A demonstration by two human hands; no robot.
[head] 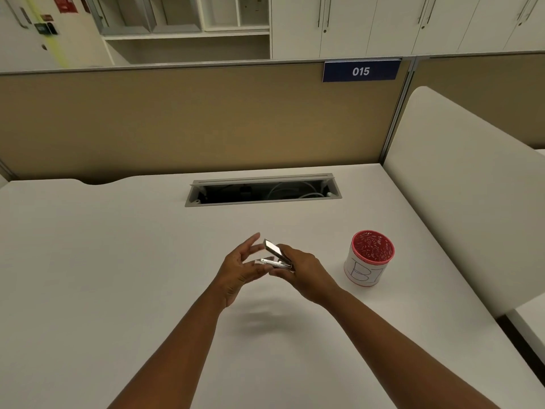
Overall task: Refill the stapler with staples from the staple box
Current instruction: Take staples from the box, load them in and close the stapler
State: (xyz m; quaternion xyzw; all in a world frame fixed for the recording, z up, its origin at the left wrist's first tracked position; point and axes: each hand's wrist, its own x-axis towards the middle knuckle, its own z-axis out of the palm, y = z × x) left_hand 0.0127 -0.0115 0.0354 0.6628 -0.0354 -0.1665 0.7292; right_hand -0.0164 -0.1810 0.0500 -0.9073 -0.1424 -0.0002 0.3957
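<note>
A: Holding the stapler [275,256] is the right hand [300,271]; its fingers are wrapped round the hinge end, and the tool is lifted clear of the white desk [118,261], above the middle of it.

B: Is it open?

A: Yes. The shiny top cover is tilted up and back, and the lower metal rail lies nearly level beneath it, pointing toward the left hand [240,270].

B: And what is that hand doing?

A: Its fingers are spread and loosely curved, not closed on anything. The fingertips sit right at the free end of the rail and the cover. Whether they touch the metal or are just beside it, I cannot tell. I also cannot make out any staples between them; that part is too small.

B: The staple box?

A: I cannot pick one out.

B: What else is on the desk?

A: A round pen cup [369,262] with a red rim and patterned red inside, white outside with drawn letters. It stands upright near the right hand, apart from it. Farther back, a long cable hatch [263,190] is set into the desktop with its lid raised and cables inside.

B: And the room?

A: A tan partition [177,119] runs along the far edge of the desk, carrying a blue plate [361,71] reading 015. A white divider [460,187] closes the right side. Beyond the partition are pale cabinets [413,25] and open shelves [188,25].
</note>
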